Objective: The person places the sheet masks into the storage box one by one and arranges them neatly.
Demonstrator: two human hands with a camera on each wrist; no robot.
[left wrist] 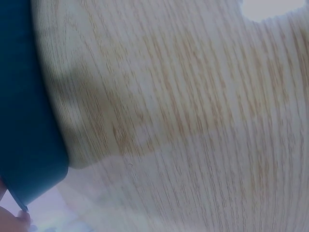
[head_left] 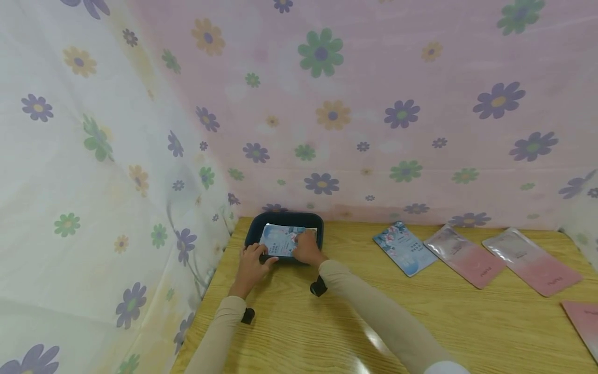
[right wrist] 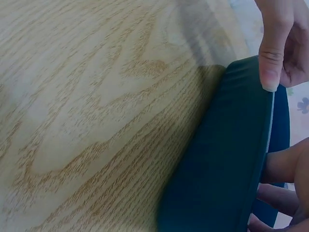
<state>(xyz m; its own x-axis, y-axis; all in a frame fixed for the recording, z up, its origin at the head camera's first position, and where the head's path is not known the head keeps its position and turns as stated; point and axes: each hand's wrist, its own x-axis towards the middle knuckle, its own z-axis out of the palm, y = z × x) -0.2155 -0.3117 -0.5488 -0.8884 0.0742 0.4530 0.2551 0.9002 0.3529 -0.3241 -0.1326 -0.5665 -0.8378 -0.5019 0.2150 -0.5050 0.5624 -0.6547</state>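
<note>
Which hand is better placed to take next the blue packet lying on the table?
Probably the right hand: it is nearer to that blue packet, while the left hand, farther off, holds the dark tray by its rim.

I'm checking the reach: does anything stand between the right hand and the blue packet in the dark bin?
Nothing visible does. The right hand is over the right part of the blue packet in the dark bin; the left hand grips the near left rim, off to the side.

White glare and soft shadows on the table (left wrist: 193,96)
</note>
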